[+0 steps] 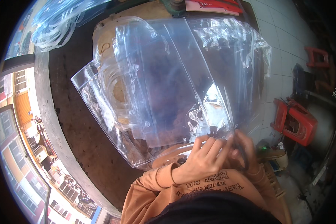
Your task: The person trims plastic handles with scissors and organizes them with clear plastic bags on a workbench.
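Note:
Layers of clear plastic bags (168,86) with loops of clear tubing (114,84) lie spread before me, shiny with reflections. At their near right edge, my left hand (207,155) has its fingers closed on the plastic. My right hand (246,147) is beside it, wrapped round the dark handles of a pair of scissors (243,155). The narrow blades point away from me along the edge of the plastic. Just where the blades meet the plastic is hard to make out through the glare.
A bundle of clear plastic with tubing loops (58,28) lies at the far left. Behind the bags stand a green metal object (174,7) and red items on a pale packet (212,6). Red plastic stools (296,121) stand on the tiled floor at right. A ledge (59,112) borders the left.

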`<state>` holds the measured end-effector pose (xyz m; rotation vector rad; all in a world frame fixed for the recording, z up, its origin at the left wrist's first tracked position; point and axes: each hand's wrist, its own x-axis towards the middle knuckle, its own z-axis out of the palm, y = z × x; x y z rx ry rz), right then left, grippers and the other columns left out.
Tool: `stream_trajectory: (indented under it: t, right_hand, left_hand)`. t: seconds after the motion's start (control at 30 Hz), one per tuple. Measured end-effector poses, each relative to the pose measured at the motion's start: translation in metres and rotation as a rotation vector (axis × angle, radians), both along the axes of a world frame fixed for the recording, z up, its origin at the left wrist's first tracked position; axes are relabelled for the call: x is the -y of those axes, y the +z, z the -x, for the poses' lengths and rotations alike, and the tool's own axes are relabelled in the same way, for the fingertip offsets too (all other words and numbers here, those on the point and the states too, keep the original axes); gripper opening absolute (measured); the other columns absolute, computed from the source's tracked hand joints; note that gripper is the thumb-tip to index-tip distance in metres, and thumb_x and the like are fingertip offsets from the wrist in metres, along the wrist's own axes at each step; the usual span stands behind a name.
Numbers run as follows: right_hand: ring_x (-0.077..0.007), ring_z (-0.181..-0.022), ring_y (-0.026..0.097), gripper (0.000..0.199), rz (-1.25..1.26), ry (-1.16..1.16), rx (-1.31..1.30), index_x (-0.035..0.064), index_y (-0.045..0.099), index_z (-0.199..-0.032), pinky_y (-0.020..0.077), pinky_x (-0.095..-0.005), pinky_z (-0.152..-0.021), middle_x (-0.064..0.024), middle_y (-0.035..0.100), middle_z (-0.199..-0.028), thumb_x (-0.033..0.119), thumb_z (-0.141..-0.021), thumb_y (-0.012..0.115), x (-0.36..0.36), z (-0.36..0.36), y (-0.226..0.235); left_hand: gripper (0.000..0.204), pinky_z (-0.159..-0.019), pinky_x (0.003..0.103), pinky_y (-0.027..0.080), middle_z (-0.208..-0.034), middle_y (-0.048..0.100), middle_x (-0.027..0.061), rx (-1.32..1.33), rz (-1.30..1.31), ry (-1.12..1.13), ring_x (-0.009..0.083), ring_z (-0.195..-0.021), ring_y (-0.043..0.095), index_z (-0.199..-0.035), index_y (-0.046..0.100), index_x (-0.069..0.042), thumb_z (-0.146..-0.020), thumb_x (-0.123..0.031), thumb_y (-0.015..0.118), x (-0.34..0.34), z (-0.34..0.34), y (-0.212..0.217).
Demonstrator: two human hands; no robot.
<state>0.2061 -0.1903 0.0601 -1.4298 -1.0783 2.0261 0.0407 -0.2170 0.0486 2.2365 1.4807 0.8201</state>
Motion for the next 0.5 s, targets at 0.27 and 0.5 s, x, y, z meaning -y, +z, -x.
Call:
stream_trajectory:
  t: [0.27, 0.5]
  right_hand:
    - [-0.0029, -0.062, 0.04, 0.064, -0.007, 0.105, 0.094, 0.0012, 0.047, -0.096, 0.033, -0.0177, -0.055, 0.0027, 0.045, -0.067, 0.056, -0.071, 0.069, 0.0, -0.012, 0.002]
    - [-0.0025, -0.061, 0.039, 0.061, 0.068, 0.108, 0.062, 0.0015, 0.047, -0.095, 0.0316, -0.0168, -0.055, 0.0034, 0.044, -0.067, 0.053, -0.072, 0.069, 0.001, -0.016, 0.008]
  left_hand:
    - [0.043, -0.061, 0.027, 0.036, -0.078, 0.052, -0.0011, -0.001, -0.039, 0.006, 0.0097, -0.062, 0.048, -0.108, 0.063, -0.003, -0.066, -0.011, 0.06, 0.001, -0.002, -0.001]
    - [0.042, -0.061, 0.027, 0.036, -0.079, 0.053, -0.0002, -0.02, -0.049, -0.006, 0.0102, -0.062, 0.048, -0.106, 0.063, -0.002, -0.065, -0.012, 0.061, 0.001, -0.003, -0.001]
